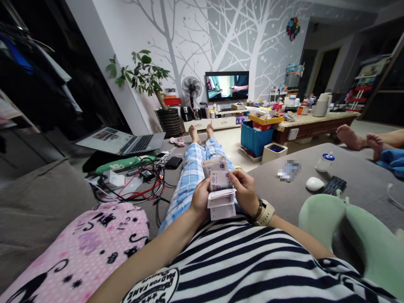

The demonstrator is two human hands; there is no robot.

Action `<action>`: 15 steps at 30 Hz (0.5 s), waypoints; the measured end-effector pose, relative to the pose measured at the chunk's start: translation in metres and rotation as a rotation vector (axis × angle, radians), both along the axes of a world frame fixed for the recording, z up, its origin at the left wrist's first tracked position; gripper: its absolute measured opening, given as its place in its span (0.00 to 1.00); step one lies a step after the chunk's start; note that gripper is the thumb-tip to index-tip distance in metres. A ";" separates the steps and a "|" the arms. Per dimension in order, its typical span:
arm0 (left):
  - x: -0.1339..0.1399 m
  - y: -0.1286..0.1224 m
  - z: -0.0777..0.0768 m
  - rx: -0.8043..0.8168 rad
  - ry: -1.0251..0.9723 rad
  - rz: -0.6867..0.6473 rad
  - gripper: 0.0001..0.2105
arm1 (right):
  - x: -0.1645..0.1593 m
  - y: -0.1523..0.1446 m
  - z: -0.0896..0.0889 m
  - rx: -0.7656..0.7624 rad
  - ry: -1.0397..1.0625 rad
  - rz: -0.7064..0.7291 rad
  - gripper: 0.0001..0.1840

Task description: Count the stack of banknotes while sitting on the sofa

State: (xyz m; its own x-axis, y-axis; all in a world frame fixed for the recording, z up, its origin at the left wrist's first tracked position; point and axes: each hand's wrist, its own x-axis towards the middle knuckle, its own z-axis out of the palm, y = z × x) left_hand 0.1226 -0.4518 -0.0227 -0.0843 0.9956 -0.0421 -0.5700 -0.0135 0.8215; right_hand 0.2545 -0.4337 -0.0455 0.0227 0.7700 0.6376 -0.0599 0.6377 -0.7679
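A stack of purple-grey banknotes (217, 171) is held up over my lap. My left hand (201, 197) grips its left side, fingers closed around the notes. On the right side my right hand (245, 189) pinches the edge of a note between thumb and fingers. Several more banknotes (222, 210) hang fanned out below the stack, over my striped shirt. The fingers behind the notes are hidden. A bracelet and a pale watch (266, 213) are on my right wrist.
A neck pillow (322, 210), keyboard (334, 185), mouse (314, 184) and lidded cup (325, 162) lie to my right, near another person's feet (350, 136). To my left are a laptop (139, 144), tangled cables (147, 179) and a pink cushion (110, 235).
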 end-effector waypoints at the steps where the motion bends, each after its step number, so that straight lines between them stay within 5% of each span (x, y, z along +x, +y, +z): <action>1: 0.000 0.000 0.000 -0.005 -0.002 -0.002 0.07 | 0.000 0.000 0.000 -0.004 0.004 0.003 0.14; 15: -0.001 0.003 -0.005 -0.005 -0.016 -0.040 0.10 | 0.000 -0.001 0.000 -0.007 0.017 0.029 0.11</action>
State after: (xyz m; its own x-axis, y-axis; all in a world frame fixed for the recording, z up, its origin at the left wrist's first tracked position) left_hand 0.1212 -0.4490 -0.0272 -0.0438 0.9979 -0.0484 -0.5831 0.0138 0.8123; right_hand 0.2540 -0.4350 -0.0459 0.0114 0.7750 0.6318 -0.0911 0.6300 -0.7712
